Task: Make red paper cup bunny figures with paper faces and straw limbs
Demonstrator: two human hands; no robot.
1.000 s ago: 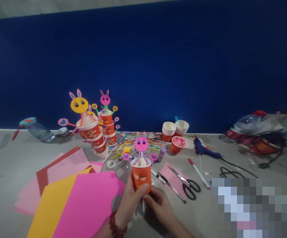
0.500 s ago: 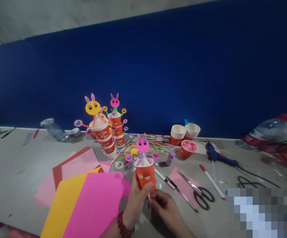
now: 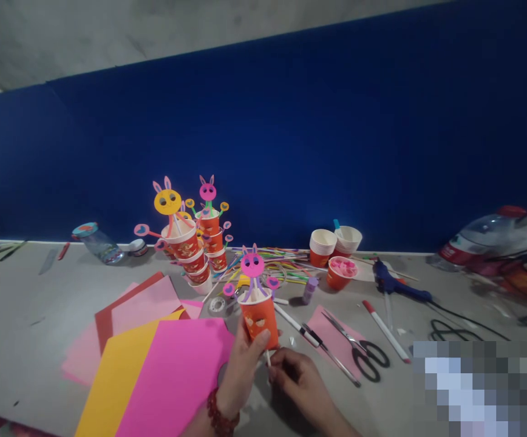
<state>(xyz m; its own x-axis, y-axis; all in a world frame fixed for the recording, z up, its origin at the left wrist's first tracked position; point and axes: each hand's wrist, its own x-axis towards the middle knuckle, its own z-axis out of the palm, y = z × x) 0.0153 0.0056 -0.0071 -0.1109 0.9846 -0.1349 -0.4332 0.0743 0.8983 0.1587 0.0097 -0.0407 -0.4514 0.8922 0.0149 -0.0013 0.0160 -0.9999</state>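
Note:
My left hand (image 3: 244, 359), with a red bead bracelet on the wrist, is wrapped round an orange paper cup (image 3: 260, 321). Out of the cup's mouth rises a pink paper rabbit puppet (image 3: 252, 265) with purple arms and round pink hands. A thin white stick (image 3: 268, 358) comes out under the cup's base. My right hand (image 3: 297, 373) pinches the lower end of that stick. Behind to the left stand stacked cups (image 3: 184, 246) bearing similar rabbit figures, one with a yellow head and one with a pink head.
Coloured sheets (image 3: 167, 364) lie at the left. Pipe cleaners (image 3: 286, 262) are heaped at the back. Scissors (image 3: 357, 346), pens (image 3: 306, 331), a red-capped marker (image 3: 386, 331) and a blue glue gun (image 3: 400, 285) lie at the right. Spare cups (image 3: 322, 246) and a cup of pink pieces (image 3: 342, 271) stand behind.
The camera view has shifted slightly. The rabbit's head sits a little lower above the cup, and more of the stick shows below the base. Both hands keep their hold.

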